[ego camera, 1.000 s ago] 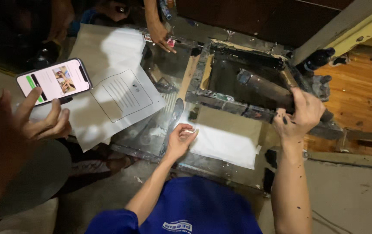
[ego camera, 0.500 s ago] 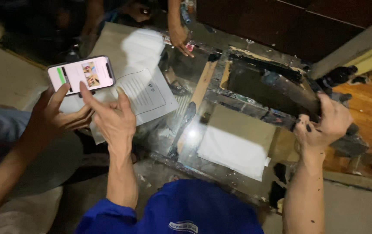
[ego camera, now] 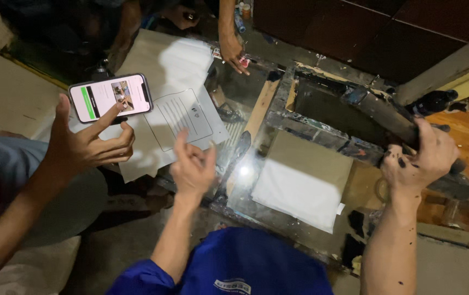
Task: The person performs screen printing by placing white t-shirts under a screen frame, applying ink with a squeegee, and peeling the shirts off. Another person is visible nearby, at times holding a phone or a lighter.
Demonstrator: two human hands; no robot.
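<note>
blue sleeve nearest, our left hand [ego camera: 192, 166] lifted with fingers loosely spread, holding nothing, above the glass table [ego camera: 245, 180]. our ink-spotted right hand [ego camera: 421, 158] is clamped on the squeegee handle [ego camera: 387, 117] over the raised printing frame [ego camera: 322, 128]. we judge paper [ego camera: 300, 188] awaits; next, lower squarely. farther left, another person's hand [ego camera: 89, 145] taps a phone [ego camera: 110, 97].

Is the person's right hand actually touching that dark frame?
Touching. The head view shows the right hand, spotted with black ink, with fingers wrapped around the raised edge of the dark frame.
</note>
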